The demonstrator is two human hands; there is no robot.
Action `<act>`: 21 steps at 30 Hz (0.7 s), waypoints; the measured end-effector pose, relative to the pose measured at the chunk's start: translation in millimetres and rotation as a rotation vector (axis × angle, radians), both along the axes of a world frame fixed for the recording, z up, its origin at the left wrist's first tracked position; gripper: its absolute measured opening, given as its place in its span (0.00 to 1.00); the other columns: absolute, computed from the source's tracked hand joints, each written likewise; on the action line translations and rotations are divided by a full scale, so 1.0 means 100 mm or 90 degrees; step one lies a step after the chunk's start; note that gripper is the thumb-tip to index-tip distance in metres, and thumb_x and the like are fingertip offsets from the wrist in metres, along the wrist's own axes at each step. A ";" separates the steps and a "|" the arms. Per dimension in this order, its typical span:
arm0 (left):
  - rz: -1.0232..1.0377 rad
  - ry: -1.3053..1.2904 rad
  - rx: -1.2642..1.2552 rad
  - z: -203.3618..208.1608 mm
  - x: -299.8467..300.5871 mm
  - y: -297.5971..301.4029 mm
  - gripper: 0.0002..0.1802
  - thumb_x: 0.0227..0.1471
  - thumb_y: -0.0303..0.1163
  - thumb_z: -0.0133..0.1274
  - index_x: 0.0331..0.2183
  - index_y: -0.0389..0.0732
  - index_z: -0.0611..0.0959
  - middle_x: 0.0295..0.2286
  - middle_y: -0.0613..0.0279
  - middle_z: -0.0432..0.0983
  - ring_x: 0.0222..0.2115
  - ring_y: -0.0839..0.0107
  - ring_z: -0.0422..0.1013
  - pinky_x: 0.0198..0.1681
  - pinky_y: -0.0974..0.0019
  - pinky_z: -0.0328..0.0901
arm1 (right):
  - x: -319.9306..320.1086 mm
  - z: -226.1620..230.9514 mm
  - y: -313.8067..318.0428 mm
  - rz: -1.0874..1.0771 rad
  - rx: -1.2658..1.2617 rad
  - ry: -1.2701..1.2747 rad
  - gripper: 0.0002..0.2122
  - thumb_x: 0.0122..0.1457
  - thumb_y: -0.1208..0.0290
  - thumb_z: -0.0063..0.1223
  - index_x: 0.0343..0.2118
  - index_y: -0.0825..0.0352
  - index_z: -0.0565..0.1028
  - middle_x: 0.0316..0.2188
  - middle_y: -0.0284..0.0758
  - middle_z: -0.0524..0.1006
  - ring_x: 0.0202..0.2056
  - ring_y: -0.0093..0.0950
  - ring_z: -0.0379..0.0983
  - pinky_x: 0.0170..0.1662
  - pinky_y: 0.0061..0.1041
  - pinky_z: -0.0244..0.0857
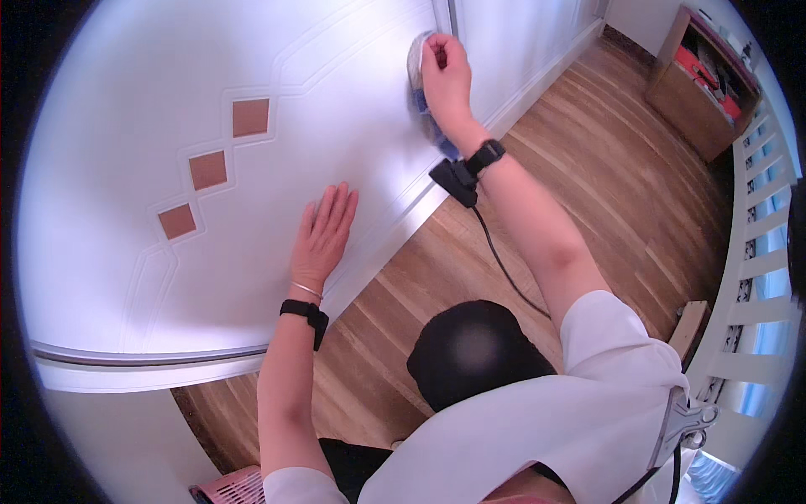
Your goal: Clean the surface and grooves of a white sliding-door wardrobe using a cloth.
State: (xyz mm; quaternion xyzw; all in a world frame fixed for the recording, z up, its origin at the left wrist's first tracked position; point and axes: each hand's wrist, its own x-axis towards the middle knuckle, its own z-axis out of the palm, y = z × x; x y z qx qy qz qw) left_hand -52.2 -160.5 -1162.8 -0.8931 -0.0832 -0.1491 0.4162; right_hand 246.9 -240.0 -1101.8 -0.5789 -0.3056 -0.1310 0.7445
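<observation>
My right hand (pixel 448 84) is closed on a cloth (pixel 418 94), grey-white with blue patches, partly blurred. It presses or holds the cloth near the edge of a white panel door (pixel 336 143), close to a vertical grey strip. The hand covers part of the cloth, and its lower end hangs towards my wrist. Lower down, my left hand (pixel 322 235) lies on the same door with its fingers stretched out and nothing in it. Grooved lines and three brown diamond-set squares (pixel 250 118) decorate the panel to the left.
Wood-look floor (pixel 579 160) runs along the door's white base. A brown cabinet (pixel 701 84) with red things inside stands at the far right, beside a white slatted rail (pixel 760 265). A pink basket (pixel 231 487) sits at lower left. A black cable (pixel 504 265) trails from my right wrist.
</observation>
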 end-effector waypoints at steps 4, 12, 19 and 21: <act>-0.038 -0.041 0.006 -0.04 -0.10 0.08 0.31 0.56 0.33 0.42 0.62 0.49 0.63 0.64 0.67 0.52 0.65 0.70 0.48 0.64 0.59 0.45 | -0.19 -0.88 0.15 -0.059 -0.057 0.026 0.07 0.61 0.75 0.47 0.41 0.70 0.69 0.36 0.43 0.69 0.39 0.38 0.66 0.46 0.33 0.62; -0.027 -0.004 0.022 -0.03 0.10 -0.07 0.32 0.56 0.37 0.46 0.62 0.52 0.63 0.64 0.66 0.52 0.65 0.68 0.46 0.66 0.54 0.39 | 0.04 -2.08 -0.09 0.014 -0.181 0.295 0.08 0.62 0.70 0.46 0.40 0.69 0.71 0.35 0.42 0.75 0.37 0.36 0.72 0.42 0.32 0.66; -0.032 0.001 -0.050 0.00 0.07 -0.03 0.31 0.56 0.33 0.45 0.61 0.47 0.63 0.63 0.65 0.54 0.64 0.67 0.50 0.61 0.57 0.52 | 0.30 0.25 -0.14 -0.106 -0.042 -0.259 0.11 0.56 0.72 0.56 0.40 0.70 0.71 0.36 0.45 0.73 0.38 0.42 0.71 0.42 0.37 0.65; -0.027 0.005 -0.031 -0.01 0.07 0.02 0.31 0.56 0.33 0.45 0.61 0.47 0.63 0.63 0.64 0.54 0.63 0.67 0.51 0.60 0.56 0.52 | 0.41 0.48 -0.06 -0.144 0.039 -0.265 0.12 0.56 0.74 0.56 0.42 0.70 0.71 0.33 0.43 0.72 0.34 0.39 0.70 0.39 0.34 0.66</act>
